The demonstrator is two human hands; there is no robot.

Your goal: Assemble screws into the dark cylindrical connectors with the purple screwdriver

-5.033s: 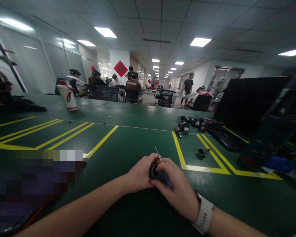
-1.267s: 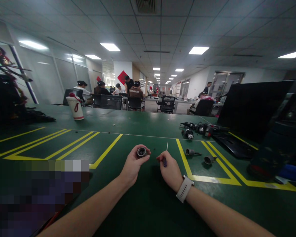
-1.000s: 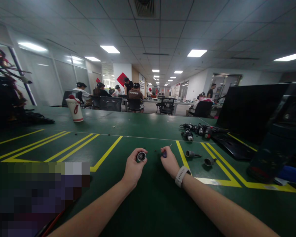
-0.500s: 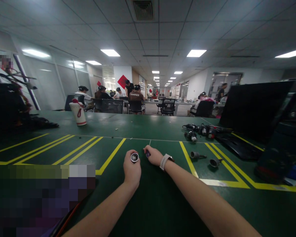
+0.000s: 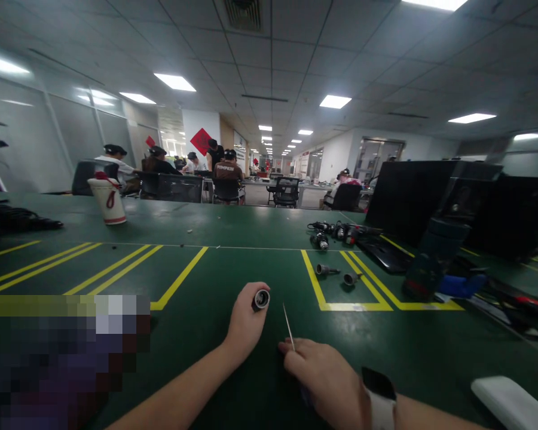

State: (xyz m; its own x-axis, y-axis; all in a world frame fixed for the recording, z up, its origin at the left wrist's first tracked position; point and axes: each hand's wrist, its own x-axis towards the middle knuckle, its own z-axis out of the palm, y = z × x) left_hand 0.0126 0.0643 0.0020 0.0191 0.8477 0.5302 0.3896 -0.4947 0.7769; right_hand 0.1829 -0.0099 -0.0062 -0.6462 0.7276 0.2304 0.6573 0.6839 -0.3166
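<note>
1. Wrapping around the tube (image 5: 260, 300), the left hand (image 5: 246, 322) is curled in a fist, thumb and fingers gripping it.
2. The tube sits at the upper right of that fist, its round mouth turned toward the camera; most of its body is covered by the fingers.
3. The right hand (image 5: 327, 376) is folded about the tool (image 5: 288, 325), whose thin shaft juts upward past the fingertips; the handle is mostly hidden.
4. The shaft's tip is near the tube but apart from it, on its right; the two hands do not touch.
5. Beyond the hands, on the green table (image 5: 251, 233), a stemmed part (image 5: 324, 270) and a second part (image 5: 351, 279) lie side by side within yellow tape (image 5: 356, 307), well apart from the tube.
</note>
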